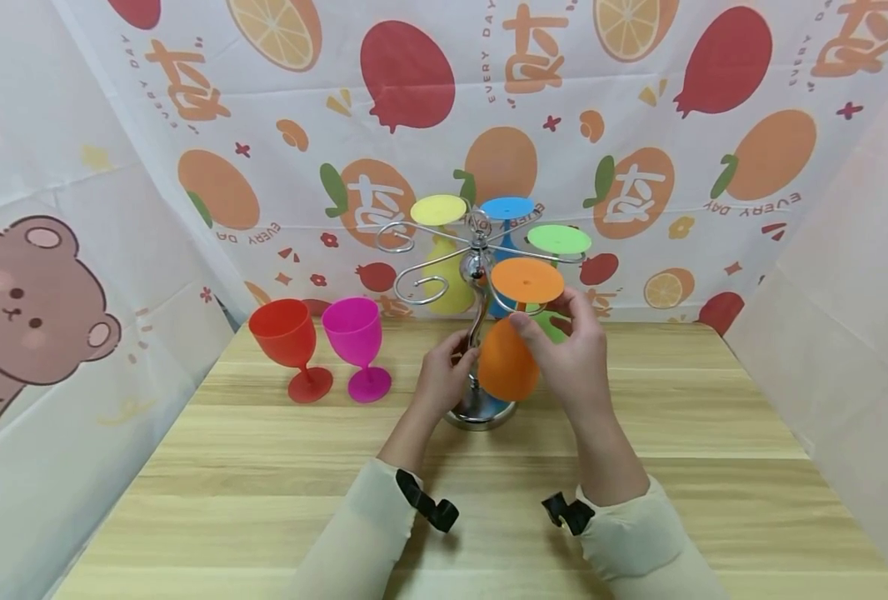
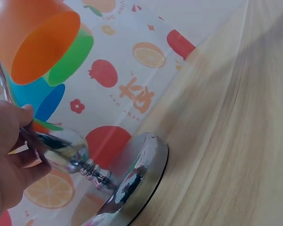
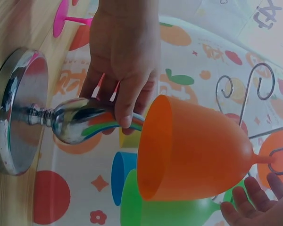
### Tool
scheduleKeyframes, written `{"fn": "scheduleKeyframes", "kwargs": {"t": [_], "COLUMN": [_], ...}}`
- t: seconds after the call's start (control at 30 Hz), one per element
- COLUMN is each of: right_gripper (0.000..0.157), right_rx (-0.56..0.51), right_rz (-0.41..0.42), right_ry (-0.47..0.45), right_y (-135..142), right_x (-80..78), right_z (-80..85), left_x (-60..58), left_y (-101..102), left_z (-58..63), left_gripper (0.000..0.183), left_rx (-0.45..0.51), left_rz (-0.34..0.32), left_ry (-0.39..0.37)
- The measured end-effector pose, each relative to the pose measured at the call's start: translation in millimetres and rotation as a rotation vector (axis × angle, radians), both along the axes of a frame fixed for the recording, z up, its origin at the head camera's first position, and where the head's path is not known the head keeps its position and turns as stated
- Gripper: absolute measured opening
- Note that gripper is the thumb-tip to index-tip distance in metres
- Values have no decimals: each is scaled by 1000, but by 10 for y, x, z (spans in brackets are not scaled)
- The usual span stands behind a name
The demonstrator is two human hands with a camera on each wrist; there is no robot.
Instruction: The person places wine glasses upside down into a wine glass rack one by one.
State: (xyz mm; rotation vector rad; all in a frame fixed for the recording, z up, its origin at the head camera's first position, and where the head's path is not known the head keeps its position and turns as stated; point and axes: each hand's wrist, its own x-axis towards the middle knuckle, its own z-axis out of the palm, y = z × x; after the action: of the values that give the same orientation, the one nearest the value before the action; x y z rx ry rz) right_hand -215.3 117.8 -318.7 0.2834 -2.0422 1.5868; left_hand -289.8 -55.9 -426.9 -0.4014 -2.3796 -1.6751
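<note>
A shiny metal goblet stand with curled wire arms stands upright on the table. My left hand grips its post, fingers and thumb wrapped round it above the base. An orange goblet hangs upside down from the front right arm, its stem in the curled hook. Beside its stem and foot is my right hand; in the right wrist view its fingers are spread, the tips just off the stem. Yellow, blue and green goblets hang upside down on other arms.
To the left of the stand, a red goblet and a magenta goblet stand upright on the wooden table. Two curled arms on the stand's left side carry no goblet. A fruit-print cloth hangs close behind.
</note>
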Motion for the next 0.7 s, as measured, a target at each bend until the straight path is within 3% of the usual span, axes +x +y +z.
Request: {"fn": "scheduleKeyframes", "kwargs": {"t": [0.17, 0.5, 0.7], "right_gripper": [52, 43, 40], "right_rx": [-21, -36, -38], "right_rz": [-31, -49, -71], "right_ry": [11, 33, 11], "right_y": [-19, 99, 195], "right_x": [0, 8, 26], "right_z": [7, -9, -5], "left_x": [12, 39, 68], "left_y": [6, 32, 61], "left_z": [-2, -13, -26], "left_gripper": [21, 19, 21], "left_rx": [10, 14, 18], "left_rz": [-1, -30, -37], "left_ry": [-9, 49, 25]}}
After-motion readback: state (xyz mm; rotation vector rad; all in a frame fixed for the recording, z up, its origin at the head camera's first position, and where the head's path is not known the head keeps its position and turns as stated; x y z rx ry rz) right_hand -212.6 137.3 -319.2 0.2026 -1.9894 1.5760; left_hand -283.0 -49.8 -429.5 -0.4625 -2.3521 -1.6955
